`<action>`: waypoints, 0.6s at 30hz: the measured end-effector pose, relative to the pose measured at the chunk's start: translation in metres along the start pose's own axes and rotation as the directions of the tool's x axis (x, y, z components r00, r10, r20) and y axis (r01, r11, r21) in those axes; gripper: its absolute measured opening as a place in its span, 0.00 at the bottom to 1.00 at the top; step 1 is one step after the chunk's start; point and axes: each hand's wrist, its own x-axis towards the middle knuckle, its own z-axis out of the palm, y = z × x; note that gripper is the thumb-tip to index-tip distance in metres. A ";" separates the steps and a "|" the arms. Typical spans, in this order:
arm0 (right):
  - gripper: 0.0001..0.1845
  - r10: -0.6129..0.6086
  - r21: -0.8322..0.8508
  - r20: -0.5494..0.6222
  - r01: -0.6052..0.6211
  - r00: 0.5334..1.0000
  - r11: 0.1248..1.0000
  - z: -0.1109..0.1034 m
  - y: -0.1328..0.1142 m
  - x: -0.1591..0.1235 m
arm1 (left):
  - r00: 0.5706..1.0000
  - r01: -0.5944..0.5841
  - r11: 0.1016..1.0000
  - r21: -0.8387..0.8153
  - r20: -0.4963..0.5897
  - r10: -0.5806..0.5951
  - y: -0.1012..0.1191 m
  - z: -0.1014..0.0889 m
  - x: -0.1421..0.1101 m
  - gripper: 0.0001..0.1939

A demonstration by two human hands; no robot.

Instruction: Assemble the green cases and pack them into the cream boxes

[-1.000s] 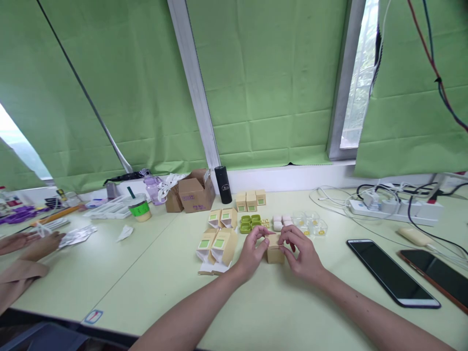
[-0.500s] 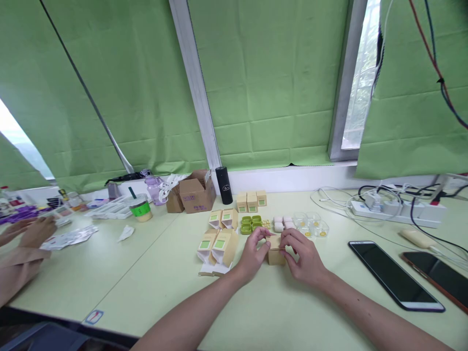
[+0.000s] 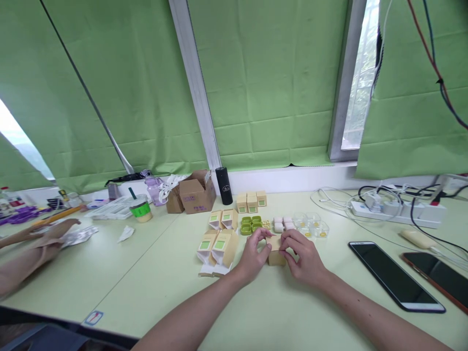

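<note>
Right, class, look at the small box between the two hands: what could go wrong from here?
The left hand and right hand pinch the small cardboard box from both sides, so too firm a squeeze might crease it. The green trays sit just beyond the left fingers and could be nudged. The open boxes stand close to the left forearm, which might knock them if it swings outward.

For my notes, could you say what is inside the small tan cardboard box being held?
The box shows only its outside, held by the left hand and right hand; its cardboard covers any contents.
</note>
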 end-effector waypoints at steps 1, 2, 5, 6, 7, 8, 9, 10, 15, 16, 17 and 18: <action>0.09 -0.003 -0.001 -0.001 0.003 1.000 1.000 0.000 0.000 0.000 | 1.000 -0.005 1.000 0.005 0.002 0.005 0.000 0.000 0.000 0.10; 0.09 -0.006 -0.003 0.000 0.006 1.000 1.000 -0.001 0.000 0.000 | 1.000 -0.008 1.000 0.007 0.005 0.008 0.001 0.000 0.000 0.11; 0.10 -0.001 -0.019 0.005 0.001 1.000 1.000 -0.001 0.000 0.001 | 1.000 -0.007 1.000 0.004 0.015 0.007 0.003 -0.002 -0.001 0.11; 0.10 0.009 -0.028 0.006 -0.009 1.000 1.000 -0.001 0.001 0.001 | 1.000 -0.005 1.000 0.007 0.017 0.005 0.004 -0.002 -0.002 0.12; 0.10 0.025 -0.041 0.005 -0.024 1.000 0.999 -0.001 0.001 0.001 | 1.000 -0.005 1.000 0.016 0.015 0.005 0.004 -0.002 -0.002 0.12; 0.10 0.046 -0.057 0.005 -0.046 0.999 0.997 -0.001 0.002 0.001 | 1.000 -0.007 0.999 0.033 0.009 0.006 0.004 -0.003 -0.003 0.13; 0.11 0.074 -0.077 0.005 -0.074 0.997 0.994 -0.001 0.003 0.001 | 1.000 -0.008 0.999 0.054 0.001 0.008 0.003 -0.003 -0.003 0.14; 0.12 0.105 -0.097 0.003 -0.104 0.994 0.990 0.000 0.004 0.001 | 1.000 -0.009 0.997 0.077 -0.008 0.010 0.002 -0.003 -0.004 0.15; 0.14 0.197 -0.126 0.008 -0.194 0.980 0.973 0.001 0.007 0.001 | 0.999 -0.010 0.994 0.112 -0.030 0.013 -0.002 -0.003 -0.004 0.18; 0.14 0.195 -0.116 0.016 -0.192 0.981 0.974 0.001 0.007 0.001 | 0.999 -0.011 0.994 0.106 -0.030 0.014 -0.002 -0.003 -0.004 0.18; 0.14 0.190 -0.106 0.026 -0.187 0.981 0.977 0.000 0.006 0.001 | 0.999 -0.010 0.995 0.098 -0.029 0.013 -0.002 -0.003 -0.003 0.17; 0.14 0.183 -0.096 0.038 -0.178 0.982 0.979 -0.001 0.004 0.001 | 1.000 -0.007 0.996 0.089 -0.029 0.010 -0.002 -0.002 -0.003 0.17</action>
